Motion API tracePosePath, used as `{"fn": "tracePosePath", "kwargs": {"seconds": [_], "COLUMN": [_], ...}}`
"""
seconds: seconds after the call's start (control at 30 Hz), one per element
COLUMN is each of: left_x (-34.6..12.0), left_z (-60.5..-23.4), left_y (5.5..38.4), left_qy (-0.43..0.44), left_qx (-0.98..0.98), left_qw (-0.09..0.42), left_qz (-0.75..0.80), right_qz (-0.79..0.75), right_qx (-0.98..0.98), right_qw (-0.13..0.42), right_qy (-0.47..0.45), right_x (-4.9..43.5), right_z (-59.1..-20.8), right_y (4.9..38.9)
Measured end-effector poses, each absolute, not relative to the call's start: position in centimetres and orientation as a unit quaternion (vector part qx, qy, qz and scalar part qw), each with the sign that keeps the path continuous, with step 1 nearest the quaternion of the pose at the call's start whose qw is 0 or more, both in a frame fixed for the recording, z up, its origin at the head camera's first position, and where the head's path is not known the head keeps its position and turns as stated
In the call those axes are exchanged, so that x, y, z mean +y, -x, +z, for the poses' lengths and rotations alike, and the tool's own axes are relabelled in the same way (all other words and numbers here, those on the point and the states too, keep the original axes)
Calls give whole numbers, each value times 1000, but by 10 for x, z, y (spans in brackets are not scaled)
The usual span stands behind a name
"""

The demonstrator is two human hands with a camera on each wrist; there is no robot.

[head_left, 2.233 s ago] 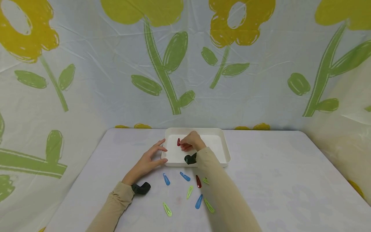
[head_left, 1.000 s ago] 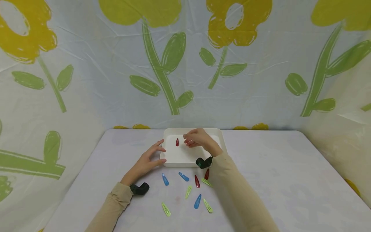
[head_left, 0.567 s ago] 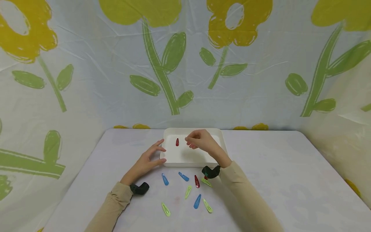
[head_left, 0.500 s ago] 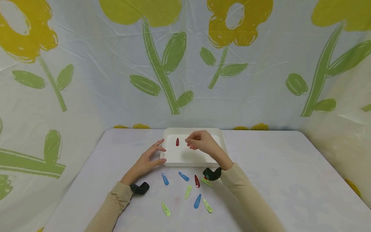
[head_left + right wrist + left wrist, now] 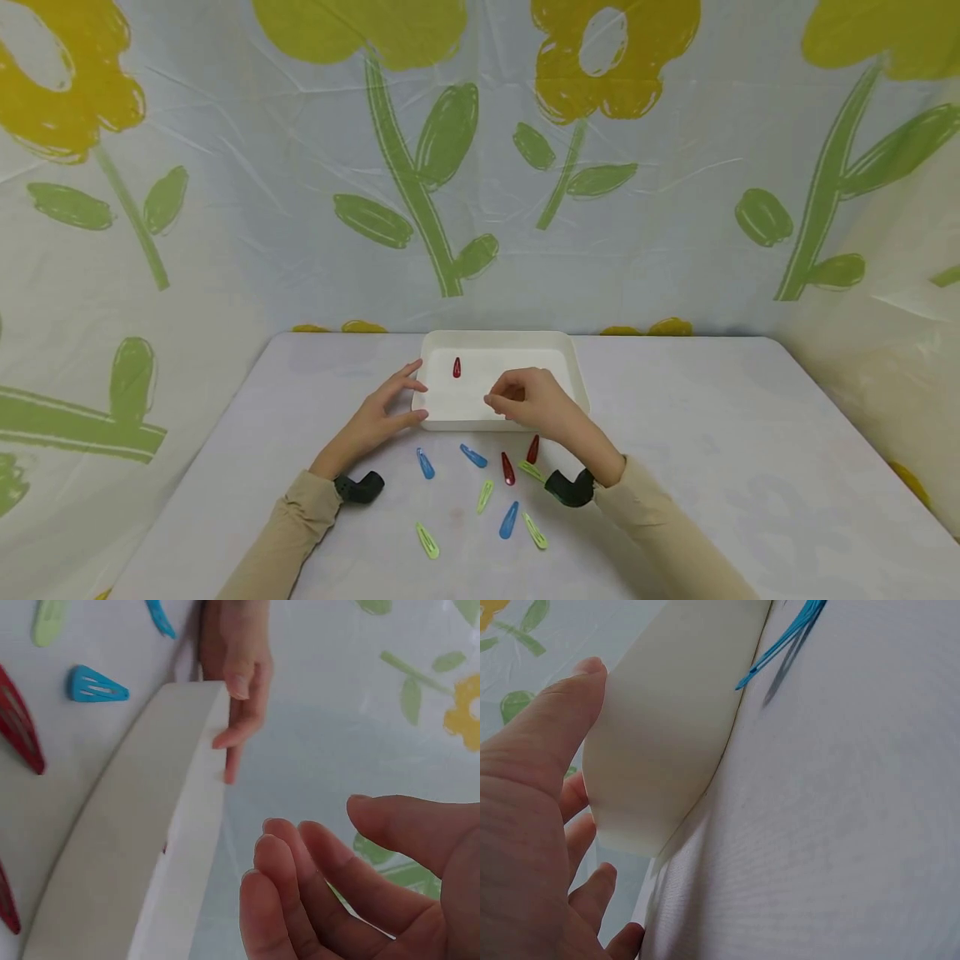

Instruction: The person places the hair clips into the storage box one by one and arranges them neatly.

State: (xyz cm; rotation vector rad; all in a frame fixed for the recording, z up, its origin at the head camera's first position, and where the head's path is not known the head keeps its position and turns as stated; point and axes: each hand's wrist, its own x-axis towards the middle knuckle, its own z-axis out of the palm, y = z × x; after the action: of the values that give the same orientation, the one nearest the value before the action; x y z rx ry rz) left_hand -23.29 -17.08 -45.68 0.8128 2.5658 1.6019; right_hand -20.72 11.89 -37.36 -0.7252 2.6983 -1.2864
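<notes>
A white tray (image 5: 450, 408) stands at the back of the table with one red snap hair clip (image 5: 457, 367) lying in its left part. My left hand (image 5: 381, 417) rests at the tray's front left corner, fingers spread, thumb at the rim (image 5: 592, 735). Above the tray's front right part hovers my right hand (image 5: 536, 404); the right wrist view shows a gap between thumb and fingertips (image 5: 262, 885), with nothing held. Just in front of the tray lie two more red hair clips, one (image 5: 507, 468) left of the other (image 5: 533, 449).
Between the forearms lie three blue hair clips, one at the left (image 5: 425, 463), another near the tray (image 5: 473, 455), the third nearer the front (image 5: 508, 520). Several light green clips (image 5: 427, 540) are scattered among them. A flower-printed cloth (image 5: 300, 250) hangs behind the table.
My right hand has let go of the red hair clip inside the tray, then drawn back right and toward the tray's front edge. The left hand has stayed at the corner.
</notes>
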Motion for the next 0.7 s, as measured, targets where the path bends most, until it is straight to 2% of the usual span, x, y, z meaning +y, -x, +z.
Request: {"fn": "tracePosePath", "kwargs": {"seconds": [0.17,0.47,0.7], "left_x": [-170,-170,-169], "left_z": [-457,-458,-456], "left_y": [232,233,232], "left_qy": [-258,-262,-258], "left_qx": [820,819,819], "left_qw": [6,2,2], "left_qz": [512,510,513], "right_qz": [-377,-317,-250], "right_qx": [895,919,943], "right_qw": [29,68,76], "right_qy": [237,225,204], "right_x": [121,120,113], "right_z": [-382,-403,-418], "right_y": [196,185,182]}}
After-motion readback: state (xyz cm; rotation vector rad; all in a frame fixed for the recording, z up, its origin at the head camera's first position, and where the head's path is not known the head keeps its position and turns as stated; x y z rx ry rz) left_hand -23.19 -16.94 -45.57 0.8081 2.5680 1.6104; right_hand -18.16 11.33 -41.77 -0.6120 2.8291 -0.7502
